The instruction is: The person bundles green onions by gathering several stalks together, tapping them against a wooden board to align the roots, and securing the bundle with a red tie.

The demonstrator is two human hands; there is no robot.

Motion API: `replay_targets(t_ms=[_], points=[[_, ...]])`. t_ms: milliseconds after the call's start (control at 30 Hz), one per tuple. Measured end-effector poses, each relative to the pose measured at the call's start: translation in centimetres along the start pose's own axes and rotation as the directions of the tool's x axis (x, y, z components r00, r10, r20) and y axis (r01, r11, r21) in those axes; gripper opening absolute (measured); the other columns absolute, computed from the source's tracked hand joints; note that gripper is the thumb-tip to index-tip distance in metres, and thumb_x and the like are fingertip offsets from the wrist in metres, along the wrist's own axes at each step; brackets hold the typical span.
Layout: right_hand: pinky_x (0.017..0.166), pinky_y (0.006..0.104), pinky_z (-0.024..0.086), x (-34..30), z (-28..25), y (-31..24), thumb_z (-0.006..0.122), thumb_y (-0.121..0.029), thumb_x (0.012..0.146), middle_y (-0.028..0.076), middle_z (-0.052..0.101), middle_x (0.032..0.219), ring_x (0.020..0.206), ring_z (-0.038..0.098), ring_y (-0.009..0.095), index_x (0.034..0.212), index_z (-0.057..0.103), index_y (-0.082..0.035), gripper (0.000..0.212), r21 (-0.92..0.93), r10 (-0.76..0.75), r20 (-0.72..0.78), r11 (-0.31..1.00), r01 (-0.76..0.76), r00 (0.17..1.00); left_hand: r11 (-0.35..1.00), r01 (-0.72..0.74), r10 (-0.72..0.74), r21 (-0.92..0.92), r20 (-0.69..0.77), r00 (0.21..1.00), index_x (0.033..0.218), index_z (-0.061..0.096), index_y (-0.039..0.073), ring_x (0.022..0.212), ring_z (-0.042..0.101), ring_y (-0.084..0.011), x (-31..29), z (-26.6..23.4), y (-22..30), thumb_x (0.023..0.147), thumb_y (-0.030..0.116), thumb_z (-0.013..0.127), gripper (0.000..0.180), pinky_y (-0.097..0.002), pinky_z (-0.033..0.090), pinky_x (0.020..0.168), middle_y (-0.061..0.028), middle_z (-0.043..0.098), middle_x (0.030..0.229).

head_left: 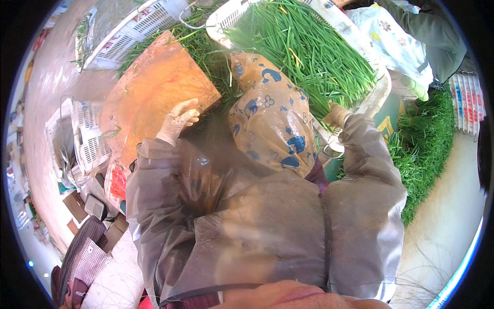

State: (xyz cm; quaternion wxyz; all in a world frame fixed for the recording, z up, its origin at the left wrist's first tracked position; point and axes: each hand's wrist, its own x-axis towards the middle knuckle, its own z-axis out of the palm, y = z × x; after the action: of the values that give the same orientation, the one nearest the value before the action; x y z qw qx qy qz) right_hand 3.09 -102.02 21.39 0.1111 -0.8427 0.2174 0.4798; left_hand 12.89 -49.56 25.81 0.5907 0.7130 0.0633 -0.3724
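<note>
My left hand (pixel 180 119), in a pale glove, is above the near edge of a wet orange-brown board (pixel 159 77). Its fingers are a little bent and apart, with nothing between them. At the near right side of a white plastic crate (pixel 383 85) full of long garlic chives (pixel 303 51), my gloved right hand (pixel 337 115) is closed on some of the blades. Its fingertips are partly hidden among the greens. Clear plastic sleeves cover both my arms. Between the hands, a wet, blue-patterned covering (pixel 275 116) lies over my knee.
Loose greens (pixel 203 44) lie between the board and the crate. Another white crate (pixel 134 33) stands far left, and a white basket (pixel 87 131) sits left of the board. More bunched greens (pixel 424 144) are at right, below a flowered plastic bag (pixel 393 44).
</note>
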Motion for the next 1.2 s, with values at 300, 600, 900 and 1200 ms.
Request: replay_targets(t_ms=[300, 600, 900, 1200], points=[[0.071, 0.0380, 0.053, -10.2, -14.1, 2.6, 0.075, -0.032, 0.069, 0.011, 0.071, 0.090, 0.081, 0.067, 0.025, 0.093, 0.073, -0.009, 0.034, -0.449, -0.123, -0.185, 0.893, 0.028, 0.975, 0.985, -0.040, 0.044, -0.169, 0.021, 0.999, 0.130, 0.051, 0.008, 0.084, 0.063, -0.0125, -0.2, -1.6, -1.4, 0.093, 0.017, 0.058, 0.039, -0.0214, 0.050, 0.071, -0.0049, 0.064, 0.097], [0.046, 0.0361, 0.046, -24.4, -23.9, -1.2, 0.069, -0.012, 0.065, 0.009, 0.063, 0.068, 0.054, 0.058, 0.020, 0.091, 0.067, -0.001, 0.029, -0.243, -0.047, -0.307, 0.969, -0.031, 0.950, 0.943, -0.321, 0.325, 0.086, -0.043, 0.945, 0.132, 0.050, 0.008, 0.092, 0.061, -0.0124, -3.7, 2.0, 6.6, 0.089, 0.019, 0.061, 0.045, -0.0263, 0.049, 0.080, -0.0056, 0.061, 0.115], [0.062, 0.0339, 0.052, -31.0, -18.6, -21.2, 0.070, -0.015, 0.072, 0.011, 0.067, 0.082, 0.071, 0.062, 0.019, 0.110, 0.060, -0.003, 0.041, -0.594, -0.615, 0.207, 0.539, 0.597, 0.761, 0.158, -0.893, 0.918, 0.421, 0.270, 0.290, 0.146, 0.019, 0.002, 0.129, 0.040, -0.0354, -8.5, 12.0, 19.0, 0.059, 0.037, 0.087, 0.116, -0.0424, 0.031, 0.109, -0.0232, 0.039, 0.140], [0.079, 0.0294, 0.048, -24.7, -15.0, -28.1, 0.063, -0.016, 0.090, 0.008, 0.061, 0.104, 0.091, 0.057, 0.014, 0.130, 0.051, -0.009, 0.043, -0.185, -0.736, -0.674, 0.256, 0.949, 0.067, 0.670, -0.203, 0.443, -0.714, 0.165, 0.881, 0.121, 0.058, 0.003, 0.089, 0.063, -0.0192, -7.9, 10.9, 7.7, 0.075, 0.009, 0.069, 0.047, -0.0323, 0.050, 0.081, -0.0066, 0.062, 0.109]])
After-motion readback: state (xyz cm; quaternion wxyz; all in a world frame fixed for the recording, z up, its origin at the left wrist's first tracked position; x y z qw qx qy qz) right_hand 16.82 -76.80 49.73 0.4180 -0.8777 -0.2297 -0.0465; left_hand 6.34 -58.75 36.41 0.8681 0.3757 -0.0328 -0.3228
